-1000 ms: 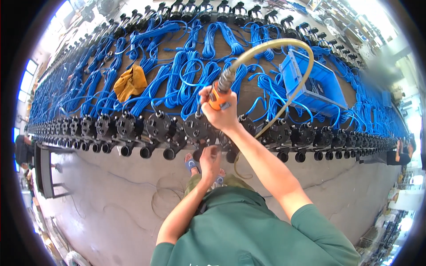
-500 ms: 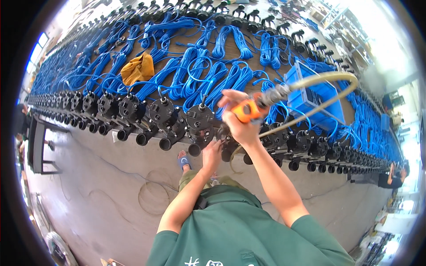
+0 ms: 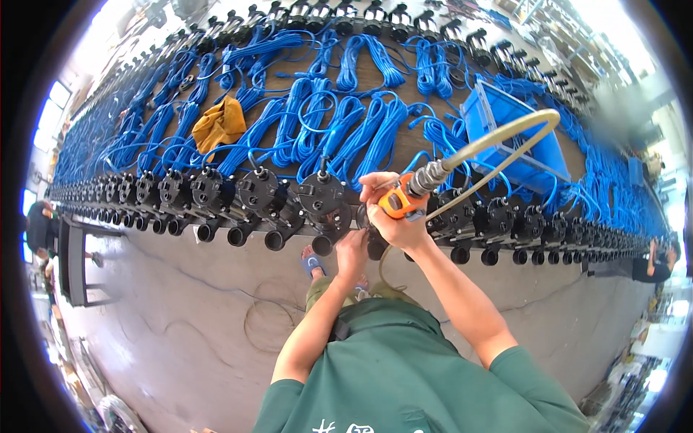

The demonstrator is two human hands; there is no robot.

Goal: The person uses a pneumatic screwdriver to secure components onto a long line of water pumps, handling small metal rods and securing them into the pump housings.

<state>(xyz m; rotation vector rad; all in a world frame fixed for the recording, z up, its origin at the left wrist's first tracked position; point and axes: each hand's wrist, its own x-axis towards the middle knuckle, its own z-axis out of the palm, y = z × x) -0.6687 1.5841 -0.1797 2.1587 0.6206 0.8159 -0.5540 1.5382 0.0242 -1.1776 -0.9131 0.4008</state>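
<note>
My right hand is wrapped around an orange air screwdriver, held over the bench's near edge. A metal fitting on its upper end joins a yellowish air hose that loops out to the right. The tool's tip is hidden behind my hand. Just left of it, my left hand has its fingers closed at the front of a black pump, mostly covered by both hands. Beside my left hand stands another black pump with a round top and a short outlet pipe.
Similar black pumps line both long edges of the bench. Coiled blue cables cover its middle. A yellow cloth lies at left, a blue crate tilts at right. Thin hose curls on the floor. Other people stand at far left and far right.
My view has shifted slightly. My right hand and the orange screwdriver have come a little lower, close to the pump. My left hand stays at the pump's front.
</note>
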